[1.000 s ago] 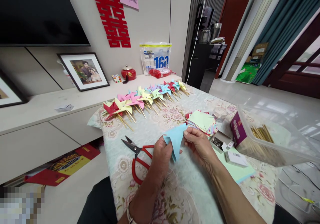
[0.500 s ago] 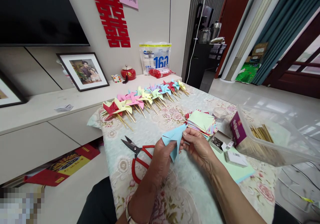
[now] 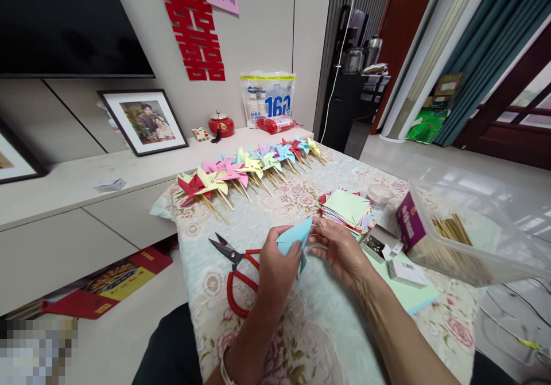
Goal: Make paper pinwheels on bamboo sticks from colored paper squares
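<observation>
Folded tighter than a second ago, the blue paper [image 3: 294, 237] now stands narrower. Left hand [image 3: 278, 267] and right hand [image 3: 340, 251] both pinch it above the surface [image 3: 258, 230], pressing a crease.

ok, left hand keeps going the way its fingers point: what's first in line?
The left hand points up-right, away from the person; past the blue paper it holds, likely the stack of coloured paper squares first. Depth unclear.

On the desk [image 3: 267, 213] lie one pair of red-handled scissors [image 3: 236, 267], one stack of coloured paper squares [image 3: 346, 208], one clear tub of sticks [image 3: 465, 236], one small open box of pins [image 3: 375, 242] — and a row of about a dozen pinwheels [image 3: 249, 170], overlapping too closely for an exact count.
</observation>
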Motion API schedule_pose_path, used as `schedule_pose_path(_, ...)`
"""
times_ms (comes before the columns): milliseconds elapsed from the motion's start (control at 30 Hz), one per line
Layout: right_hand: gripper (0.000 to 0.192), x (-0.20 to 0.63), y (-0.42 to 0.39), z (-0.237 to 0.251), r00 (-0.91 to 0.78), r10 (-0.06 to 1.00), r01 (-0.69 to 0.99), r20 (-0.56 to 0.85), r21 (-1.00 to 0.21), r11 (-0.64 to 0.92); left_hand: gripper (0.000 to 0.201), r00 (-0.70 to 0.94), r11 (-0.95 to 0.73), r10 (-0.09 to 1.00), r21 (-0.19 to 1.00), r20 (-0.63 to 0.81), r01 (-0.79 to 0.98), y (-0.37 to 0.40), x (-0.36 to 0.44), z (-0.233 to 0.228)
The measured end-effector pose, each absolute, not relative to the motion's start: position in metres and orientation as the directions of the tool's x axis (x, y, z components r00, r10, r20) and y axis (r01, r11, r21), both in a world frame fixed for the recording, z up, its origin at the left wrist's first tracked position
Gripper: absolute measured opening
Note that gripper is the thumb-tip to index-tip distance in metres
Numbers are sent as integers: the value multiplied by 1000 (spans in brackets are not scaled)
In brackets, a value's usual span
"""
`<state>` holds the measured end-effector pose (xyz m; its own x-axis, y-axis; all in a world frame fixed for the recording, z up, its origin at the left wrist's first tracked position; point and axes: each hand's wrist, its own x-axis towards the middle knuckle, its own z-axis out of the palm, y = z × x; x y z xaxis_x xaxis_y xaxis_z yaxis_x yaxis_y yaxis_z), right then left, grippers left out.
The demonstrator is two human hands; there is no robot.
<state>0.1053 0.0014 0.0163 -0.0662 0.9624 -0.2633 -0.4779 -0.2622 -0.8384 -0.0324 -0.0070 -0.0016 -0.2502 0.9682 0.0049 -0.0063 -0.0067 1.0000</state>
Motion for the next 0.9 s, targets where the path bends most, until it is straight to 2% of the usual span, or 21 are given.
schedule_pose_path(67, 46, 106, 0, 17, -78, 962, -476, -261, -838, -266, 27, -310, -55, 944, 980, 115, 193, -8, -34, -2)
schedule_pose_path(133, 50, 106, -1, 17, -82, 960, -460, -269, -844, -276, 29, -301, -79, 940, 960, 162, 270, -9, -34, -3)
schedule_pose_path(300, 61, 107, -3, 15, -64, 949, -390, -308, -868, -308, 30, -284, -119, 938, 954, 199, 274, -11, -33, -5)
schedule_pose_path(533, 76, 111, -2, 17, -50, 940, -372, -336, -867, -330, 35, -230, -173, 939, 929, 255, 326, -13, -30, -6)
schedule_pose_path(667, 86, 113, 2, 10, -59, 948, -380, -314, -871, -312, 34, -272, -98, 945, 952, 180, 289, -11, -31, -3)
schedule_pose_path(800, 94, 113, 3, 11, -54, 950, -415, -309, -858, -303, 35, -308, -20, 950, 994, 53, 109, -8, -35, 1)
schedule_pose_path(900, 97, 111, 2, 17, -55, 951, -397, -303, -868, -299, 45, -260, 69, 963, 997, -73, -22, -6, -38, -2)
